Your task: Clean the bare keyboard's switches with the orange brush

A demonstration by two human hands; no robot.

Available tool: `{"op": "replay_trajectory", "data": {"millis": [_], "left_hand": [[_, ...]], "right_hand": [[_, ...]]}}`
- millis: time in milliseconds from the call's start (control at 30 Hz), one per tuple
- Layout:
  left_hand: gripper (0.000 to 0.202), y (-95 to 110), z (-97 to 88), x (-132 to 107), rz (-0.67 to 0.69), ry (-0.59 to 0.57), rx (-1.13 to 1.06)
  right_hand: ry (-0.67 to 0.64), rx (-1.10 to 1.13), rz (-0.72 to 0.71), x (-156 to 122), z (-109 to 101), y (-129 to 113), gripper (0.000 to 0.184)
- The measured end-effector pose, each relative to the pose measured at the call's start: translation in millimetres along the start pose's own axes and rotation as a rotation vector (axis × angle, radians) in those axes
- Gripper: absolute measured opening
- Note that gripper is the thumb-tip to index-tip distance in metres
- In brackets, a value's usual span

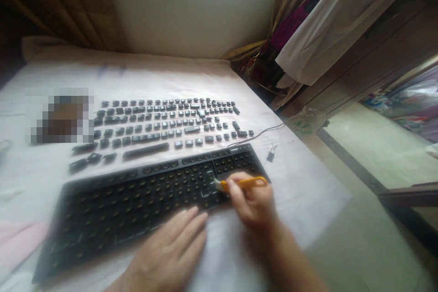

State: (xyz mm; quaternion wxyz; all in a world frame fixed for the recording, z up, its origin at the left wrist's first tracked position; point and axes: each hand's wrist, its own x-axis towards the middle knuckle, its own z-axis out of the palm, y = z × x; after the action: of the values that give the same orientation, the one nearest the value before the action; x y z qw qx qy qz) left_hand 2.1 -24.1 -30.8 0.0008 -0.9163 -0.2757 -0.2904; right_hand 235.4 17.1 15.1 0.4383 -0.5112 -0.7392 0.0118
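Observation:
A black keyboard [137, 196] with its keycaps off lies at a slant in front of me, bare key sockets showing. In my right hand [255, 200] is a small brush [244, 184] with an orange handle. Its pale bristles touch or hover just over the sockets toward the keyboard's right side; I cannot tell which. My left hand [171, 248] rests flat, fingers stretched out, on the keyboard's near edge. Beyond the keyboard, the loose black keycaps [146, 150] are laid out in rows, roughly in keyboard order.
A cable [256, 133] runs from the keyboard toward the right edge of the cloth-covered table [308, 182]. Near it lies a small dark piece with pale prongs [270, 155]. Pink cloth [20, 244] is at the left. A pixelated patch hides something at the far left.

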Motion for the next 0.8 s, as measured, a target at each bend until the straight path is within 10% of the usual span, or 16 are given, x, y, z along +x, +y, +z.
{"op": "replay_trajectory", "data": {"millis": [800], "left_hand": [[0.031, -2.3, 17.2, -6.0, -0.009, 0.109, -0.031]], "right_hand": [[-0.012, 0.093, 0.164, -1.6, 1.9, 6.5, 0.025]]}}
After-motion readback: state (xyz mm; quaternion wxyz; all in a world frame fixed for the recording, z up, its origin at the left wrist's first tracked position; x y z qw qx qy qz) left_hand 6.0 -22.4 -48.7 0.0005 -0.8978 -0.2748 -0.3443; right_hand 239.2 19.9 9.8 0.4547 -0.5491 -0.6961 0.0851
